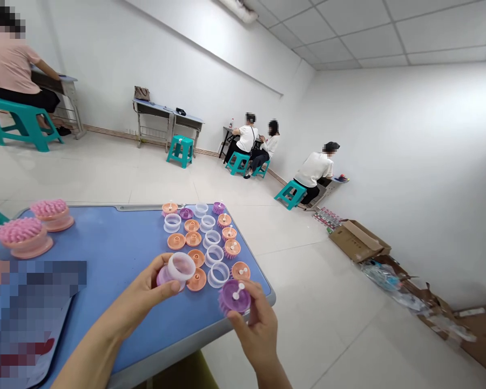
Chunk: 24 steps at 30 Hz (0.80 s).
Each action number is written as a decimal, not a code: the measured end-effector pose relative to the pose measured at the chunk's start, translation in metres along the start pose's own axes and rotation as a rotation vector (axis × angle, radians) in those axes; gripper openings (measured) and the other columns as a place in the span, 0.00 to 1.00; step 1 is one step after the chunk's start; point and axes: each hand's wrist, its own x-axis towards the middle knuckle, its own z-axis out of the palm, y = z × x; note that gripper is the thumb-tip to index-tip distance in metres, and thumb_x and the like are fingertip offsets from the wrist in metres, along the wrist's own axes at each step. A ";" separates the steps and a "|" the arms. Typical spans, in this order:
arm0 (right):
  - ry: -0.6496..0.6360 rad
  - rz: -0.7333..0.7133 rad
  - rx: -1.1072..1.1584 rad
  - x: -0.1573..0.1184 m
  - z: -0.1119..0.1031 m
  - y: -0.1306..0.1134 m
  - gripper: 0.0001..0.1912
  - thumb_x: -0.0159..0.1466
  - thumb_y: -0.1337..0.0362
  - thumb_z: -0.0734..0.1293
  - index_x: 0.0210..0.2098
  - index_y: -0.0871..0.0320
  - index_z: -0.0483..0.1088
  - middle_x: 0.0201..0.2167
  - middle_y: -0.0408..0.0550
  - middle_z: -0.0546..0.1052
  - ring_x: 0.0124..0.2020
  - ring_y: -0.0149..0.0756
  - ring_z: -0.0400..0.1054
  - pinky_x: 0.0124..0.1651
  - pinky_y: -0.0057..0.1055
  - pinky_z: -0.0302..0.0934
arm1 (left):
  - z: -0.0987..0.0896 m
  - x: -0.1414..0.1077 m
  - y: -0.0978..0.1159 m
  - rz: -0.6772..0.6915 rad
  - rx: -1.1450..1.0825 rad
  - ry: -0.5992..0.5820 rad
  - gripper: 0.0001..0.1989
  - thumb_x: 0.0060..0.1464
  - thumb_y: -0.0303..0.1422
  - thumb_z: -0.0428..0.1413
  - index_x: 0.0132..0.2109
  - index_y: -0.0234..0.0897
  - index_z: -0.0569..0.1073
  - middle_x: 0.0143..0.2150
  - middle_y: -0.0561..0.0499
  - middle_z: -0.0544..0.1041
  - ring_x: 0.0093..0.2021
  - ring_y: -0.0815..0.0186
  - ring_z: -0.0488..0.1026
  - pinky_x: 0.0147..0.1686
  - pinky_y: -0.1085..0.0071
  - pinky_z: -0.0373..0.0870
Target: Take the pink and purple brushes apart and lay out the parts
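Observation:
My left hand (pixel 156 283) grips a translucent white ring piece (pixel 181 266) with a purple part under it, held above the blue table. In my right hand (pixel 259 319) is a purple bristled brush head (pixel 235 296), its hollow side with a small white pin facing up. The two pieces are apart. Between and beyond my hands stand rows of loose parts: orange round caps (pixel 176 241), clear rings (pixel 218 274) and orange bristled heads (pixel 232 248). A purple cap (pixel 186 213) and another purple bristled head (pixel 218 207) lie at the far end.
Pink-bristled brushes (pixel 24 237) stand at the table's left. A dark tray, partly blurred out, lies at the near left (pixel 60 319). The table's right edge (pixel 267 289) is close to my right hand. Several people sit at desks on green stools; cardboard boxes (pixel 356 240) line the right wall.

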 end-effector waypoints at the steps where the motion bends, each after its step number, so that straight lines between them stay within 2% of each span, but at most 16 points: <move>1: 0.030 0.074 0.035 -0.005 -0.006 0.004 0.18 0.56 0.61 0.67 0.46 0.53 0.66 0.43 0.50 0.72 0.45 0.39 0.67 0.44 0.36 0.65 | -0.001 0.000 -0.002 0.003 0.026 -0.008 0.25 0.44 0.42 0.60 0.49 0.43 0.65 0.44 0.51 0.71 0.45 0.62 0.67 0.45 0.69 0.65; 5: 0.108 0.346 0.065 -0.023 -0.024 0.022 0.18 0.57 0.61 0.66 0.47 0.55 0.66 0.46 0.52 0.72 0.45 0.40 0.68 0.46 0.37 0.65 | -0.003 0.001 -0.004 -0.015 0.088 -0.062 0.27 0.45 0.41 0.59 0.53 0.44 0.65 0.47 0.50 0.71 0.48 0.60 0.66 0.47 0.68 0.64; 7: 0.118 0.410 0.012 -0.029 -0.030 0.030 0.19 0.56 0.61 0.66 0.47 0.56 0.65 0.46 0.52 0.72 0.46 0.40 0.68 0.48 0.38 0.64 | -0.004 0.001 -0.003 -0.025 0.115 -0.089 0.28 0.45 0.42 0.59 0.54 0.44 0.64 0.46 0.50 0.72 0.47 0.60 0.67 0.46 0.68 0.65; 12: 0.111 0.395 -0.090 -0.035 -0.036 0.035 0.20 0.56 0.62 0.66 0.48 0.58 0.64 0.44 0.53 0.73 0.43 0.40 0.69 0.46 0.38 0.65 | -0.003 -0.001 0.000 -0.014 0.165 -0.072 0.29 0.45 0.43 0.59 0.54 0.46 0.64 0.45 0.52 0.73 0.45 0.61 0.67 0.43 0.70 0.64; 18: 0.078 0.329 -0.135 -0.031 -0.025 0.028 0.21 0.54 0.64 0.67 0.47 0.59 0.65 0.43 0.54 0.74 0.41 0.39 0.70 0.40 0.33 0.68 | -0.004 -0.001 -0.001 -0.015 0.165 -0.089 0.29 0.45 0.43 0.59 0.54 0.44 0.64 0.46 0.51 0.72 0.46 0.60 0.66 0.43 0.70 0.64; 24: 0.143 0.353 -0.268 -0.032 -0.024 0.035 0.22 0.53 0.57 0.67 0.45 0.60 0.67 0.40 0.52 0.76 0.37 0.38 0.71 0.38 0.31 0.68 | 0.000 -0.002 0.002 0.005 0.100 -0.106 0.26 0.43 0.41 0.60 0.50 0.40 0.67 0.45 0.51 0.73 0.46 0.61 0.67 0.43 0.70 0.65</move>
